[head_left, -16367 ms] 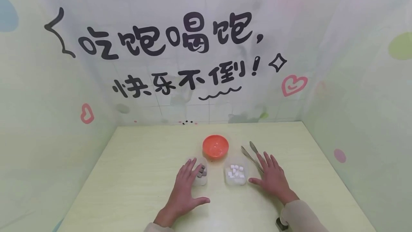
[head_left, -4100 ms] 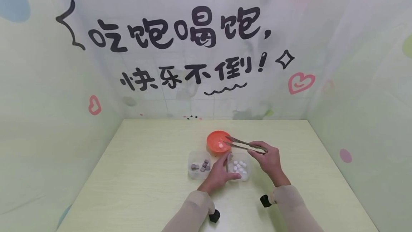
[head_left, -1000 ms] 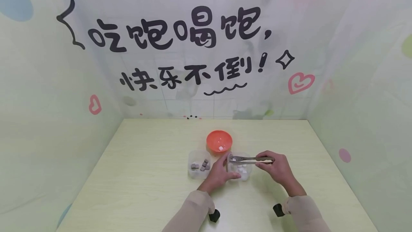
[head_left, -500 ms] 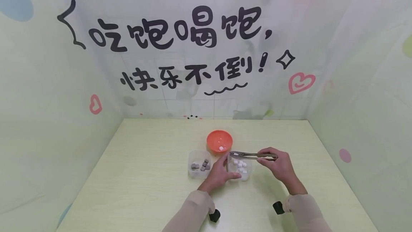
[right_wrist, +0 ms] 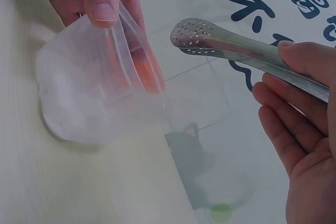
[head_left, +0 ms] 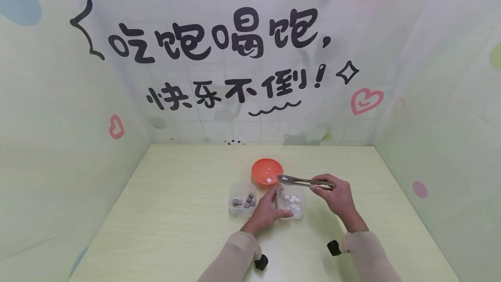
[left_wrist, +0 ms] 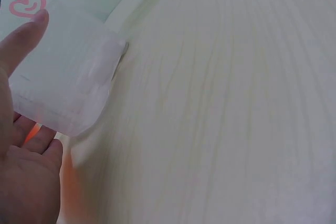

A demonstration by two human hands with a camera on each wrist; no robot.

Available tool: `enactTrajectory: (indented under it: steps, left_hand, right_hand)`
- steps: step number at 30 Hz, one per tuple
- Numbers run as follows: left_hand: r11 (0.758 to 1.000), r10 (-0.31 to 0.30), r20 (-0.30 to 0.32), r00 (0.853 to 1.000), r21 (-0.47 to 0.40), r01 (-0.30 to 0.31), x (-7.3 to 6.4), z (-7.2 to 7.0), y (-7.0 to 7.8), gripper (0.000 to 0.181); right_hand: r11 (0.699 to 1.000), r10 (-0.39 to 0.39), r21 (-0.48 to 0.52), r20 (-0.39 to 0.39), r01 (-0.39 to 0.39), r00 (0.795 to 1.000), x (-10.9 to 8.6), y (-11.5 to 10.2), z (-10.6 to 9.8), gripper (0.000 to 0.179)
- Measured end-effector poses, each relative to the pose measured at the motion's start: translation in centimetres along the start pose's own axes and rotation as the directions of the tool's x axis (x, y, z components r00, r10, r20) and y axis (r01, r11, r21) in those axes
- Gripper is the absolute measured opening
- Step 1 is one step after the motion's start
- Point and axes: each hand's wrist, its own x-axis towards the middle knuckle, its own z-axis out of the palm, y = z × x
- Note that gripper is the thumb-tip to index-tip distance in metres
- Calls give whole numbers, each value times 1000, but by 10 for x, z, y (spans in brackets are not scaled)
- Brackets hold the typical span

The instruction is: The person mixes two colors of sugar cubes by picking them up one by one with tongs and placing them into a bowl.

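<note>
My left hand (head_left: pixel 267 213) grips the left side of a clear plastic container (head_left: pixel 302 215), thumb at the front wall and fingers behind. Several small white cubes (head_left: pixel 292 202) lie inside. In my right hand (head_left: pixel 339 196) is a pair of metal tongs (head_left: pixel 309 182), pinched between thumb and fingers. The perforated tong ends hold a small white piece right at the near right rim of an orange bowl (head_left: pixel 259 167). One white cube (head_left: pixel 268 180) sits in that bowl. The right wrist view shows the tongs (right_wrist: pixel 236 40) nearly closed, beside and apart from the container (right_wrist: pixel 79 98).
A second clear container (head_left: pixel 232 210) with several grey-brown cubes (head_left: pixel 249 200) stands left of my left hand. All of it rests on a pale wooden table (head_left: pixel 176 212). Printed curtains (head_left: pixel 203 129) enclose the table at the back and both sides.
Over the last second the tongs rise out of the white-cube container to the bowl's rim. Long before, they lay on the table and both hands were free. A white cube has entered the bowl.
</note>
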Motion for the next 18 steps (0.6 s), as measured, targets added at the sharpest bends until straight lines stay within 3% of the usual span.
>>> enactTrajectory:
  steps: [4, 11, 18]
  left_hand:
    - [1000, 6, -2, 1000, 6, -6, 0, 0, -1, 100]
    - [1000, -5, 2, 1000, 6, 5, 0, 0, -3, 102]
    - [1000, 19, -8, 1000, 23, -19, 0, -1, -1, 100]
  right_hand:
    - [999, 15, 40, -19, -14, 1000, 5, -6, 8, 17]
    - [998, -4, 59, -47, 7, 999, 9, -38, 21, 18]
    - [998, 23, 59, -75, -19, 997, 15, -44, 30, 19]
